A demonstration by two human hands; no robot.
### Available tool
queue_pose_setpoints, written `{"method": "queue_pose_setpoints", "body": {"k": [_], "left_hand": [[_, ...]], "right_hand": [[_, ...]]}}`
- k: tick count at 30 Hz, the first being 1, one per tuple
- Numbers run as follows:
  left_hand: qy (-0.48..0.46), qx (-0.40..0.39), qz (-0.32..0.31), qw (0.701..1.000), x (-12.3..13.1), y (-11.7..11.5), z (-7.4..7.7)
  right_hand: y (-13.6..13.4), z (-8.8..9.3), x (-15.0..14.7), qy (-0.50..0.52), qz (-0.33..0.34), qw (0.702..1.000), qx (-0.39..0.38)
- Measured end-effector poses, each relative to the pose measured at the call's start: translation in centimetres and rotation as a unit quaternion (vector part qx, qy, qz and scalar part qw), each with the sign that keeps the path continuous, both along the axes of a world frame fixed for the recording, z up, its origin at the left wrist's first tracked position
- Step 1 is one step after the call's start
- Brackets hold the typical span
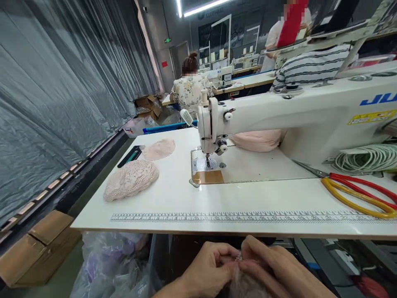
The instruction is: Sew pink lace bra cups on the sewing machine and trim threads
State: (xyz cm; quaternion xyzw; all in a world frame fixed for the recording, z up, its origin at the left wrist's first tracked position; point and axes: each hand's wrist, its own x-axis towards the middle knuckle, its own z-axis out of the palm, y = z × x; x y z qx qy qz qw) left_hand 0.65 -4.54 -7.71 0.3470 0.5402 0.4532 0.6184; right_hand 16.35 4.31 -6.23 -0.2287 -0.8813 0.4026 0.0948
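Below the table's front edge, my left hand (pixel 208 269) and my right hand (pixel 268 263) meet, fingers pinched together on a piece of pale lace fabric (pixel 248 285). The fabric hangs down between them, partly hidden by the fingers. Above them stands a white sewing machine (pixel 263 118), its needle over a metal plate with brown tape. On the left of the white table (pixel 173 198) lie a pink lace cup (pixel 132 180) and a flat pink piece (pixel 159 149). Scissors (pixel 356 190) with red and yellow handles rest at the right.
A printed ruler (pixel 217 217) runs along the table's front edge. Plastic bags (pixel 111 265) and a cardboard box (pixel 40 248) sit low on the left. Pink fabric (pixel 257 140) lies behind the machine. A person (pixel 190 89) sits farther back; others are at the right.
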Motion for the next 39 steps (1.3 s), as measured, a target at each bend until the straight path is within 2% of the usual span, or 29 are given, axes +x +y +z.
{"method": "queue_pose_setpoints", "body": {"k": [3, 8, 13, 15, 18, 21, 24, 28, 31, 34, 37, 39], "left_hand": [[-0.014, 0.012, -0.029, 0.999, -0.9, -0.5, 0.1], [0.014, 0.028, -0.036, 0.999, -2.0, -1.1, -0.3], [0.053, 0.046, -0.04, 0.997, -2.7, -1.7, -0.5], [0.062, 0.063, -0.039, 0.995, -2.6, -2.1, -0.4], [0.17, 0.074, 0.004, 0.983, -1.7, -2.9, -0.4], [0.295, 0.076, 0.073, 0.95, -0.1, -3.4, -1.3], [0.338, 0.105, 0.103, 0.93, 0.7, -3.5, -2.2], [0.282, 0.101, 0.095, 0.949, -0.2, -3.5, -1.5], [0.224, 0.056, 0.053, 0.971, -1.0, -3.6, -0.5], [0.181, 0.006, 0.019, 0.983, -1.3, -3.5, -0.4], [0.147, -0.016, 0.017, 0.989, -1.4, -3.4, -0.8], [0.164, -0.029, 0.024, 0.986, -1.5, -3.5, -0.9]], "right_hand": [[0.1, 0.2, -1.1, -0.027, 0.01, 0.999, -0.015], [-0.4, 0.3, -1.4, -0.074, -0.064, 0.993, -0.058], [0.2, 0.5, -1.9, -0.153, -0.004, 0.985, -0.084], [0.3, 0.4, -2.1, -0.162, -0.007, 0.985, -0.067], [0.2, 0.3, -2.4, -0.151, -0.01, 0.987, -0.048], [0.0, 0.2, -2.5, -0.14, -0.001, 0.989, -0.051], [0.1, 0.3, -2.5, -0.129, -0.011, 0.99, -0.057], [0.3, 0.3, -2.2, -0.121, -0.013, 0.986, -0.11], [0.3, 0.3, -2.0, -0.108, 0.021, 0.977, -0.185], [0.2, 0.4, -1.8, -0.1, 0.042, 0.965, -0.239], [0.1, 0.7, -1.5, -0.128, 0.047, 0.962, -0.237], [0.0, 0.9, -1.2, -0.156, 0.046, 0.966, -0.203]]}}
